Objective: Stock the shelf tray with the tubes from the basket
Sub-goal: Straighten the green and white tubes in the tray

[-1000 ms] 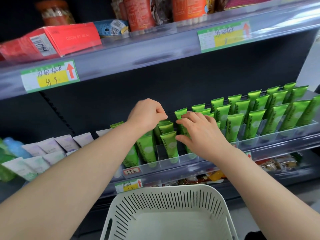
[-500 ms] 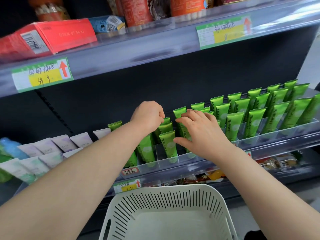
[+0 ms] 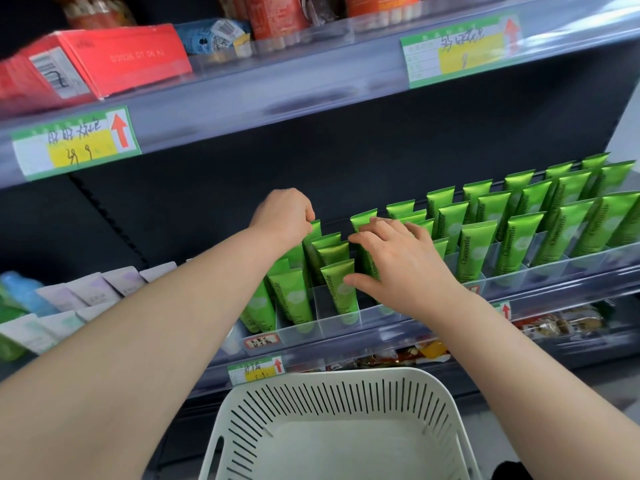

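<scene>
Green tubes (image 3: 478, 244) are standing in rows in the clear divided tray (image 3: 554, 271) on the middle shelf, running from the centre to the right edge of the frame. The left hand (image 3: 282, 216) is reaching in at the centre, its fingers clenched and pinching the crimped top of a back tube (image 3: 314, 228) at the rear of one row. Just right of it, the right hand (image 3: 401, 271) is lying over the neighbouring rows with its fingers (image 3: 377, 226) spread, released and touching the tube tops, gripping nothing, while its thumb is pressing against the side of the front tube (image 3: 341, 292). The white slotted basket (image 3: 332, 374) is sitting at the bottom centre, below the shelf edge and between the two forearms. Pale tubes (image 3: 90, 289) are lying at the left of the same shelf. On the shelf above, a red box (image 3: 121, 57) is resting at the upper left, with a price tag (image 3: 74, 143) hanging on the rail below it.
</scene>
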`<act>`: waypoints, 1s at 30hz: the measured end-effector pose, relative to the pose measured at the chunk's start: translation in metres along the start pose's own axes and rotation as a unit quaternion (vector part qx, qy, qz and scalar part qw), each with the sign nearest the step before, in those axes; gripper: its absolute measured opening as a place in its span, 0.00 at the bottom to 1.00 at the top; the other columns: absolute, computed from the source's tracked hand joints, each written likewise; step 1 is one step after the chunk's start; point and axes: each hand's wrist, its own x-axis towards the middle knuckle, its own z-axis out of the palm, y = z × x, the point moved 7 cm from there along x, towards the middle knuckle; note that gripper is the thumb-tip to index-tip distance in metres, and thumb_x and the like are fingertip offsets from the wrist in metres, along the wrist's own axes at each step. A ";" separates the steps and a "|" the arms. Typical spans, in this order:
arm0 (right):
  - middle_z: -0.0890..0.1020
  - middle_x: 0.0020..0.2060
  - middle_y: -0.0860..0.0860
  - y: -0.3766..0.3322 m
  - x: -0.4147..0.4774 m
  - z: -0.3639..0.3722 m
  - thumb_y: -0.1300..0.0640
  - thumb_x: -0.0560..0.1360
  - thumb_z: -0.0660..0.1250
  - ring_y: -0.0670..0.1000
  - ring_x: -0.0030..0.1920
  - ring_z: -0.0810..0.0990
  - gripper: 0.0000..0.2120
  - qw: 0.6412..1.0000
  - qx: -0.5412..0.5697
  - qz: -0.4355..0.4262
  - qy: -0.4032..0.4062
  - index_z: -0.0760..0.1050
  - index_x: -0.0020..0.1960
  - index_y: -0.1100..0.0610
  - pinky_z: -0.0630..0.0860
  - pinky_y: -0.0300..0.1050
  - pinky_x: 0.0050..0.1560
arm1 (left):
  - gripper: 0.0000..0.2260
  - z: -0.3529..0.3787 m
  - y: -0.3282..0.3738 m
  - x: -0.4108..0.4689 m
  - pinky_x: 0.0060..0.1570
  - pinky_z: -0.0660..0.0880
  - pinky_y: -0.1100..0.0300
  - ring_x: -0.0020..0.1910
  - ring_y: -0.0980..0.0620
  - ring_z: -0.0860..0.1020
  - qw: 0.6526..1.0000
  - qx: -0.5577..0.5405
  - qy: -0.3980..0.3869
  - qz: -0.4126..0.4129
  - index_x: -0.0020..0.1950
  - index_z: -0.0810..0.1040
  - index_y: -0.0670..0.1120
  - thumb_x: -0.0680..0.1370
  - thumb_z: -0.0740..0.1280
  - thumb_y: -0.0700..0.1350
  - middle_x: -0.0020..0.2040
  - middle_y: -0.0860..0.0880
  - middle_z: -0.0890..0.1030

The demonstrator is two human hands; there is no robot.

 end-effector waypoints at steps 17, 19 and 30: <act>0.72 0.64 0.45 0.001 -0.002 -0.003 0.36 0.75 0.60 0.50 0.65 0.69 0.27 1.000 0.005 -0.002 0.006 0.67 0.69 0.48 0.62 0.55 0.67 | 0.06 0.003 0.017 0.005 0.51 0.76 0.55 0.52 0.49 0.79 1.000 -0.020 0.006 0.019 0.50 0.84 0.52 0.75 0.71 0.45 0.50 0.53 0.83; 0.73 0.64 0.45 -0.003 -0.001 -0.006 0.36 0.75 0.60 0.50 0.65 0.70 0.27 1.000 0.006 -0.006 0.012 0.67 0.69 0.48 0.62 0.55 0.67 | 0.06 -0.004 0.011 0.003 0.49 0.74 0.57 0.51 0.50 0.79 0.999 -0.043 0.017 0.013 0.51 0.84 0.52 0.75 0.71 0.44 0.50 0.53 0.83; 0.78 0.58 0.47 -0.064 0.019 -0.008 0.47 0.77 0.63 0.52 0.61 0.72 0.17 0.996 0.019 -0.073 0.040 0.72 0.64 0.50 0.64 0.52 0.63 | 0.07 -0.029 -0.047 -0.040 0.54 0.77 0.53 0.49 0.54 0.80 0.994 -0.106 0.032 -0.005 0.49 0.84 0.53 0.73 0.73 0.44 0.45 0.56 0.83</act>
